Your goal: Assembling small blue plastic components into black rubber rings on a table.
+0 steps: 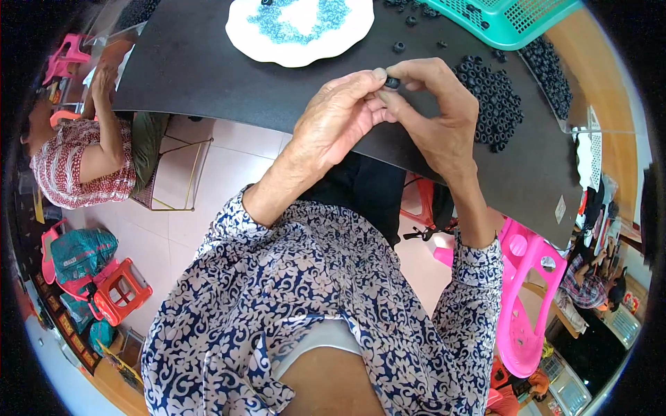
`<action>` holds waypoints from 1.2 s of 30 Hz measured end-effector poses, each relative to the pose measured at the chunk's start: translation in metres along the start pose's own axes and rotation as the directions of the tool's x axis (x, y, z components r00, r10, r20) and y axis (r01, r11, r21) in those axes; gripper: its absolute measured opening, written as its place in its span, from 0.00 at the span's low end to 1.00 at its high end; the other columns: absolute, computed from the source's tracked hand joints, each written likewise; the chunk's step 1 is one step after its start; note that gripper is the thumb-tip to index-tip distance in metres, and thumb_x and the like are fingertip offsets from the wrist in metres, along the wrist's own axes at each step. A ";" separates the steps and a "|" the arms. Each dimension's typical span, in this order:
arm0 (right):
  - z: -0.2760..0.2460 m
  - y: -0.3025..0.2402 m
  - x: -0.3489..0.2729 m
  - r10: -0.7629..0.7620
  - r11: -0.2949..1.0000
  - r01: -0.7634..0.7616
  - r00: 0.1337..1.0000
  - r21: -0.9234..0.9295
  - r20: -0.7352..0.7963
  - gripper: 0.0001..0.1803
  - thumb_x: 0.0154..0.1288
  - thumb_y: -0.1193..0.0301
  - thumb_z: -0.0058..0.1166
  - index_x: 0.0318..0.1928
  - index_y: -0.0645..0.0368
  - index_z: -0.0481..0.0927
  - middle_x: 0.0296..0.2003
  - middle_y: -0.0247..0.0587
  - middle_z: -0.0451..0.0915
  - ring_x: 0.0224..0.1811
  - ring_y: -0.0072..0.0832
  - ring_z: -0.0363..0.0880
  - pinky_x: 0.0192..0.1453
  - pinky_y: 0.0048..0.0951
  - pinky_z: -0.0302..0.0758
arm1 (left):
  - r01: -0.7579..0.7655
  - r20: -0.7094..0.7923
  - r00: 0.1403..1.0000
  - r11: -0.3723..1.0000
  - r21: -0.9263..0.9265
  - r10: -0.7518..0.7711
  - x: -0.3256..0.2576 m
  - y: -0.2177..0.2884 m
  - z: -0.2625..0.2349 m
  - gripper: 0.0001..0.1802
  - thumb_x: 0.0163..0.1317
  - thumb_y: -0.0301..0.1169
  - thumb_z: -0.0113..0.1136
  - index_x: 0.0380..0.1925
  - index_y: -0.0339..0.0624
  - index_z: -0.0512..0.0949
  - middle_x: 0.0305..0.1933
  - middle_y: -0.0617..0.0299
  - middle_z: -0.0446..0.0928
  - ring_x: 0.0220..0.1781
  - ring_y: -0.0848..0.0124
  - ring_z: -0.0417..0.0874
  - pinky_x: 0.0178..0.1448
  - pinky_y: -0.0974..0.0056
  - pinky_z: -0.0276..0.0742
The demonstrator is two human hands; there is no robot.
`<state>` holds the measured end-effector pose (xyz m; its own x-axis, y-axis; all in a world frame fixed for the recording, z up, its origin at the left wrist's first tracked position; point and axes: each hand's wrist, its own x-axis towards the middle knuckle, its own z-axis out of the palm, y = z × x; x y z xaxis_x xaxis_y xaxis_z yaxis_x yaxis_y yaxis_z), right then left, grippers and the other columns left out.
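A small black ring-like part (393, 82) is held above the near edge of the dark table, between the fingertips of both hands. My left hand (336, 114) is closed, its thumb and fingers pinching from the left. From the right, my right hand (444, 107) pinches the same part, thumb and forefinger bent into a loop. To the right of my right hand, a pile of similar black rings (492, 100) lies on the table (201, 62). Ahead of my hands sits a white scalloped plate (277, 54) with a blue pattern and a black piece at its far edge.
A green perforated basket (506, 38) stands at the far right, near scattered black rings (399, 47) and another heap (547, 76). A pink plastic stool (520, 333) is to my right. Leftward, another person in a red patterned top (87, 159) sits, with a red stool (123, 291) behind.
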<state>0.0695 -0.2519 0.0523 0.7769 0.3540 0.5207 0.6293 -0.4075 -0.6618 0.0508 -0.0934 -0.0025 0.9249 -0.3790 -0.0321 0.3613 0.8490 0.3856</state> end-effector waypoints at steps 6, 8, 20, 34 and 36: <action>-0.020 0.007 -0.007 0.051 0.975 -0.067 0.995 0.213 0.081 0.16 0.51 0.78 0.65 0.43 0.58 0.83 0.34 0.35 0.80 0.33 0.21 0.78 0.39 0.21 0.74 | 0.035 -0.002 0.999 0.995 0.089 -0.035 -0.004 -0.006 0.015 0.11 0.68 0.30 0.55 0.42 0.31 0.77 0.40 0.55 0.79 0.43 0.68 0.82 0.48 0.62 0.79; -0.021 0.006 -0.009 0.104 0.929 -0.137 0.988 0.343 0.114 0.15 0.51 0.78 0.66 0.42 0.58 0.83 0.33 0.34 0.80 0.33 0.20 0.77 0.38 0.21 0.74 | 0.037 -0.012 0.999 0.994 0.108 -0.036 -0.005 -0.008 0.014 0.12 0.68 0.30 0.55 0.42 0.30 0.77 0.41 0.54 0.79 0.43 0.68 0.82 0.48 0.62 0.79; -0.029 -0.003 -0.023 0.006 0.996 -0.010 0.999 0.083 0.051 0.16 0.50 0.83 0.62 0.43 0.60 0.82 0.39 0.33 0.79 0.37 0.19 0.72 0.43 0.20 0.71 | 0.005 0.102 0.995 0.997 0.071 -0.013 -0.011 -0.022 0.023 0.10 0.69 0.29 0.53 0.42 0.32 0.76 0.41 0.55 0.78 0.42 0.69 0.81 0.49 0.64 0.78; 0.000 -0.020 0.045 0.260 0.930 -0.290 0.953 0.226 0.156 0.09 0.65 0.82 0.53 0.44 0.68 0.81 0.37 0.31 0.79 0.38 0.15 0.73 0.43 0.16 0.70 | -0.024 -0.057 0.996 0.843 0.537 0.065 -0.031 0.025 0.017 0.11 0.66 0.26 0.54 0.44 0.30 0.77 0.33 0.57 0.79 0.37 0.71 0.81 0.45 0.69 0.77; 0.010 -0.019 0.068 0.162 0.983 -0.173 0.973 0.054 0.163 0.09 0.64 0.82 0.53 0.43 0.66 0.82 0.34 0.28 0.79 0.34 0.13 0.72 0.37 0.16 0.69 | -0.074 0.000 0.995 0.738 0.671 0.101 -0.039 0.029 0.024 0.11 0.66 0.27 0.54 0.44 0.29 0.77 0.34 0.59 0.79 0.37 0.74 0.80 0.45 0.70 0.76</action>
<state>0.1102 -0.2114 0.0954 0.8542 0.4163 0.3116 0.4836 -0.4160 -0.7701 0.0222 -0.0623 0.0323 0.9565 -0.2915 0.0066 0.1181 0.4080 0.9053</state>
